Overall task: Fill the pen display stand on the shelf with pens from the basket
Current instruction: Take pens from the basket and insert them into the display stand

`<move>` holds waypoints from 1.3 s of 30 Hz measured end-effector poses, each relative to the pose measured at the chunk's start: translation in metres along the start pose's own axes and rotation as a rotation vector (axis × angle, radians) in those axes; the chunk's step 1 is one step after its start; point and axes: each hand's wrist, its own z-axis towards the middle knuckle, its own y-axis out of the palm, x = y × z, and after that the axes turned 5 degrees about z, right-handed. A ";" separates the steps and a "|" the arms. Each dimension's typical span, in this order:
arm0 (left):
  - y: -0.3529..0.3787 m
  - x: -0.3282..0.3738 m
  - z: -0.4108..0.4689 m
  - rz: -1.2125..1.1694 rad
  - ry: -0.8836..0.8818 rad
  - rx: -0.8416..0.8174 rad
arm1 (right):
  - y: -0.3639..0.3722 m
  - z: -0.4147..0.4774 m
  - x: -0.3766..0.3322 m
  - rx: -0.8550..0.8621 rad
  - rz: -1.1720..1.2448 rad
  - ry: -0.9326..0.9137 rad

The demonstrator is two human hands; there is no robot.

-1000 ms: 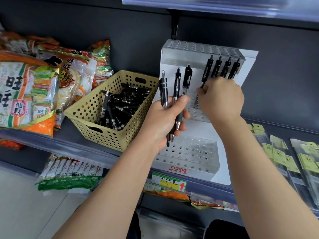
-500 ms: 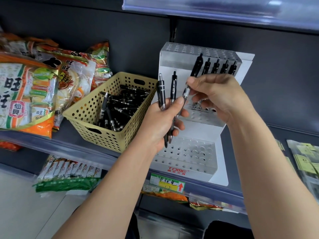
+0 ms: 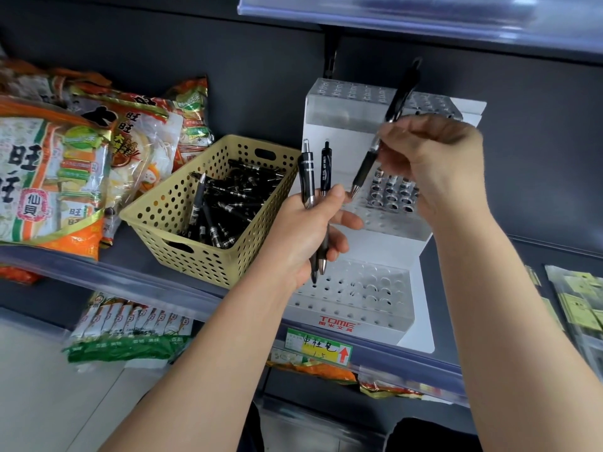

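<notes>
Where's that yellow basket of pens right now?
In the head view the yellow basket sits on the shelf, left of centre, between the snack bags and the pen display stand.

Dark grey back panel (image 3: 146,37), grey shelf (image 3: 125,254) with clear front strip (image 3: 146,283), pale floor (image 3: 32,402) below.

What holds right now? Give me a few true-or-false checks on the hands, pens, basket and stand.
The left hand grips two pens. True.
The right hand is empty. False: it pinches one pen, tip pointing down.
The basket stands left of the display stand. True.
The basket is empty. False: many black pens lie in it.
The stand's lowest tier is full of pens. False: its holes show no pens.
</notes>
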 end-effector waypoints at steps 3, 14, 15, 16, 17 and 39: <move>-0.002 -0.001 0.001 0.006 0.005 0.014 | 0.001 0.001 0.002 0.109 -0.060 -0.124; -0.005 -0.001 0.000 -0.003 0.015 0.018 | 0.010 -0.003 0.027 0.266 -0.473 -0.348; -0.005 -0.001 0.000 -0.005 0.016 0.018 | 0.011 -0.004 0.029 0.263 -0.496 -0.341; -0.005 -0.001 0.000 -0.005 0.017 0.019 | 0.011 -0.004 0.030 0.258 -0.524 -0.330; -0.005 -0.001 0.000 -0.004 0.019 0.019 | 0.011 -0.005 0.031 0.253 -0.556 -0.317; -0.010 0.000 0.003 -0.023 0.036 0.031 | 0.015 -0.005 0.034 0.254 -0.863 -0.302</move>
